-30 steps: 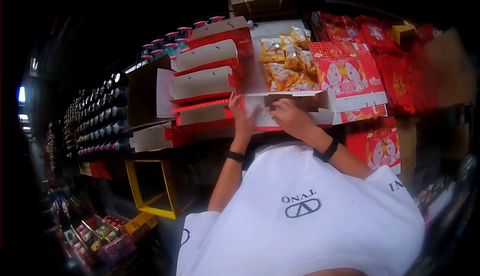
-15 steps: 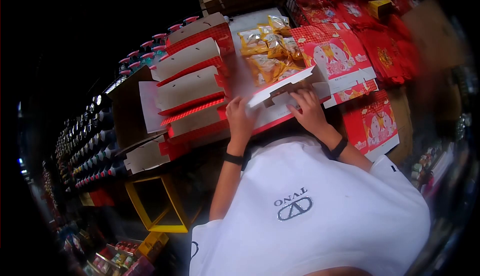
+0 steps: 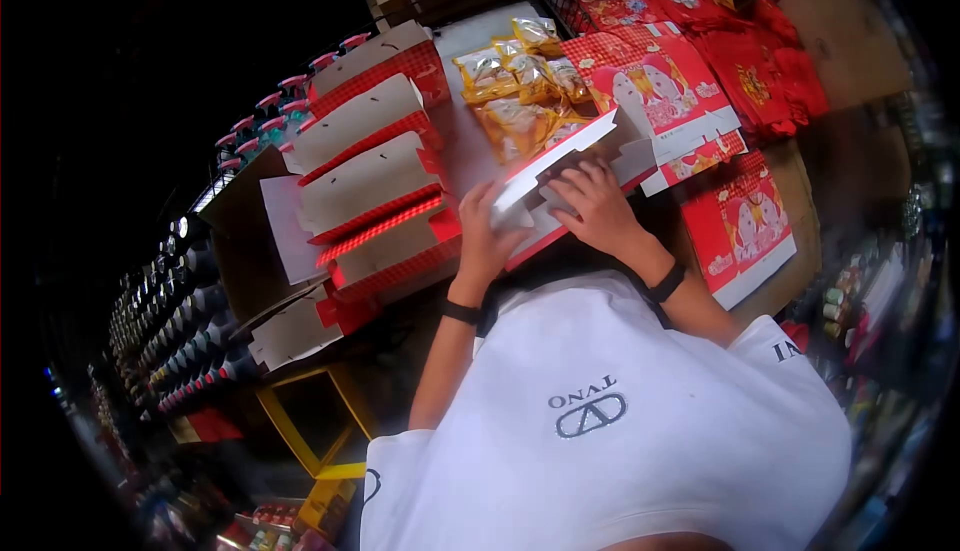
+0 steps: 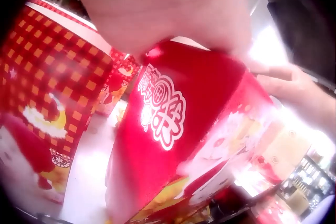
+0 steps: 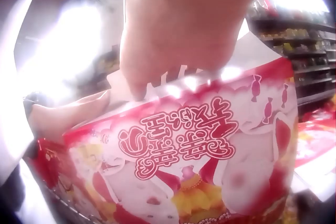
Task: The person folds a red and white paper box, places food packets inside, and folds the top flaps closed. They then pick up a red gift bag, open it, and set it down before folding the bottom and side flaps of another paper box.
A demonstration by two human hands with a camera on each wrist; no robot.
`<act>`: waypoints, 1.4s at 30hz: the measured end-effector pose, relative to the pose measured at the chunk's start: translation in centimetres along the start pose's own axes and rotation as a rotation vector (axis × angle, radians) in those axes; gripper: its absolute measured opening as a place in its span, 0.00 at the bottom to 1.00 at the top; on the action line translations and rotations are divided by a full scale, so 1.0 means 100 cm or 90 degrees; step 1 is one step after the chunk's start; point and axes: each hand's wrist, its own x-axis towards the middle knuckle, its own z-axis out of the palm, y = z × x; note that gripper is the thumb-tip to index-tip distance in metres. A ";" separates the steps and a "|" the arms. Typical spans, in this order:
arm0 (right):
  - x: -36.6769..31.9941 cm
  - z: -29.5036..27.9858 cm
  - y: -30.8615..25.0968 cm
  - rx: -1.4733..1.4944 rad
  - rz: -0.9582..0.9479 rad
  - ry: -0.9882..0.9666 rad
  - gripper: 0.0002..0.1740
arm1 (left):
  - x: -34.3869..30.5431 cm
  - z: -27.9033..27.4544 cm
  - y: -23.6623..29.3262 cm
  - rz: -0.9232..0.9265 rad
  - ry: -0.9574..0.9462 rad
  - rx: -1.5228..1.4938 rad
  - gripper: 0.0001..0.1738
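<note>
A red-and-white carton (image 3: 540,234) with its white flaps raised stands tilted before the person. The left hand (image 3: 482,238) is at its left end; in the left wrist view that hand (image 4: 168,8) covers the top of the red end panel (image 4: 163,113), its fingertips hidden. The right hand (image 3: 603,213) reaches over the near wall with its fingers inside the carton's opening. From the right wrist view, the right hand (image 5: 184,24) bends over the edge of the printed front panel (image 5: 189,150), fingers behind it.
Several open cartons (image 3: 365,186) stand in a row on the left. Yellow snack packets (image 3: 520,101) lie behind the carton. Flat printed cartons (image 3: 660,86) and red bags (image 3: 760,81) are on the right. A yellow frame (image 3: 345,470) stands below left.
The carton has turned from level to slanted, its right end farther from the person. The right hand has stayed at its opening, and the left hand at its left end. The head view has shifted.
</note>
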 end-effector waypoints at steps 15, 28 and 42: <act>0.040 -0.017 -0.022 0.028 -0.062 -0.307 0.17 | 0.001 0.013 -0.037 -0.194 0.151 -0.113 0.51; 0.045 -0.004 -0.006 0.022 -0.161 -0.175 0.15 | -0.018 0.018 -0.025 -0.291 0.142 -0.340 0.67; 0.035 -0.014 -0.007 0.077 -0.200 -0.149 0.17 | -0.006 0.008 0.003 -0.403 0.162 -0.445 0.59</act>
